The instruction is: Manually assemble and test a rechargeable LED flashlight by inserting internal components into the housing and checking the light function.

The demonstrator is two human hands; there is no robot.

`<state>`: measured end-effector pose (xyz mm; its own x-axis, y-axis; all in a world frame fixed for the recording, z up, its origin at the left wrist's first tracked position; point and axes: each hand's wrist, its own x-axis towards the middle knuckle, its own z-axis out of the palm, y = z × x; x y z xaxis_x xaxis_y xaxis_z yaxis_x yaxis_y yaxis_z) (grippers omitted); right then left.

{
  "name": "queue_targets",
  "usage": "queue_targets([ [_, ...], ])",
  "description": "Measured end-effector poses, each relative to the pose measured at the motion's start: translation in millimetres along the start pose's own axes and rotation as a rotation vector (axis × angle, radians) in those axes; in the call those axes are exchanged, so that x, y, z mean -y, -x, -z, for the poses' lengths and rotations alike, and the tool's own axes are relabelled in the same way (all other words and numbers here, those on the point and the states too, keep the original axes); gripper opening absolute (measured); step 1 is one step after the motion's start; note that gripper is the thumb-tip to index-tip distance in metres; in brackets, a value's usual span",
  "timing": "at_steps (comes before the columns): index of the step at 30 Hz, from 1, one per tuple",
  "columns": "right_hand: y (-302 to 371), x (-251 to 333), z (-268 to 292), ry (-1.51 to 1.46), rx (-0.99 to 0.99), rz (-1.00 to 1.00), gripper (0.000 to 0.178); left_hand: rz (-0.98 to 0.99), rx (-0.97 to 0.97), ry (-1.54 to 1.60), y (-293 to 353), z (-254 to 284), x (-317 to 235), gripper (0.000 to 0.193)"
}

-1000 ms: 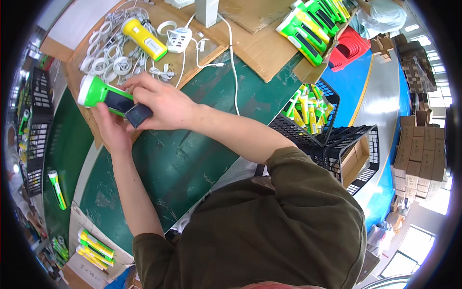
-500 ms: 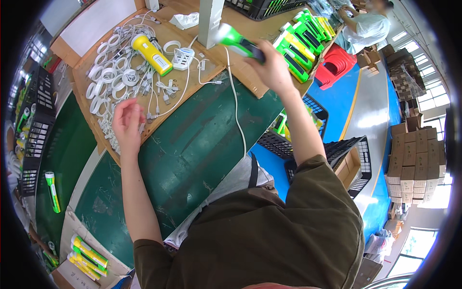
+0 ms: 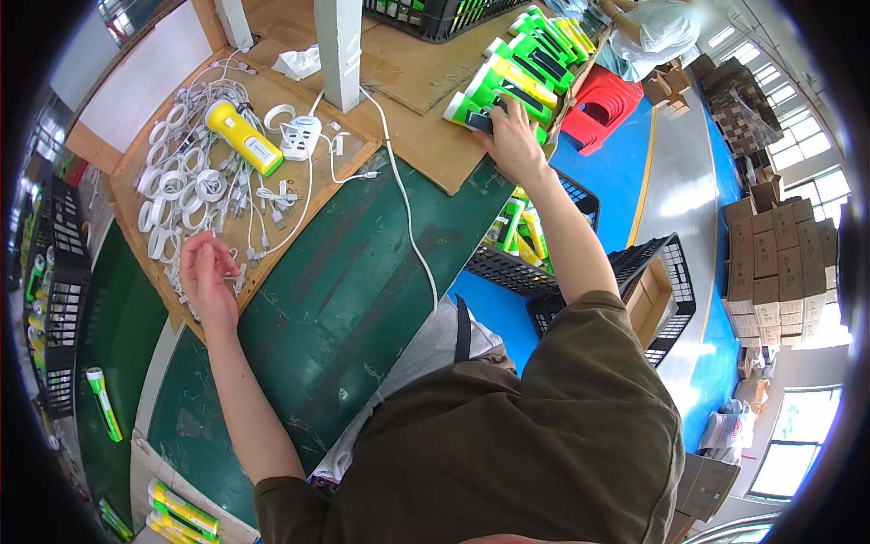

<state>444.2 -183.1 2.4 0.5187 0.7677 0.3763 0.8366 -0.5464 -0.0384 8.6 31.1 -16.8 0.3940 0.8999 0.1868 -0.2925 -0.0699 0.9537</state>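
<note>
My right hand (image 3: 513, 145) grips a green flashlight (image 3: 460, 109) with a white head and a dark side panel. It is at the near end of a row of green and yellow flashlights (image 3: 526, 82) lying on cardboard. My left hand (image 3: 208, 279) hovers by the near edge of a wooden board (image 3: 308, 204), fingers loosely curled and apart, holding nothing that I can see. Coiled white charging cables (image 3: 186, 177) cover much of that board. Among them lie a yellow flashlight (image 3: 245, 138) and a white multi-port charger (image 3: 300, 138).
A white post (image 3: 339, 63) rises behind the charger, and a white cord (image 3: 405, 199) crosses the green table (image 3: 335, 281). Black crates (image 3: 507, 269) stand right of the table, near a red stool (image 3: 603, 104). Another person (image 3: 648, 41) is at the far right.
My right hand has brought the green flashlight down to the row on the cardboard. My left hand stays by the cables. The whole view has shifted somewhat.
</note>
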Motion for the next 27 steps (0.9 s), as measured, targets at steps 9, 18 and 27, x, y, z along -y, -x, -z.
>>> queue_targets([
  [9, -12, -33, -13, -0.041, -0.010, 0.036, 0.045, 0.015, 0.037, -0.015, 0, -3, 0, 0.024],
  [18, -38, -43, -44, 0.058, -0.034, 0.123, 0.056, 0.112, -0.059, -0.009, 11, 7, -1, 0.022],
  [27, -51, -106, -58, -0.052, -0.055, 0.278, 0.053, -0.109, -0.040, 0.044, 9, -4, -27, 0.016],
])
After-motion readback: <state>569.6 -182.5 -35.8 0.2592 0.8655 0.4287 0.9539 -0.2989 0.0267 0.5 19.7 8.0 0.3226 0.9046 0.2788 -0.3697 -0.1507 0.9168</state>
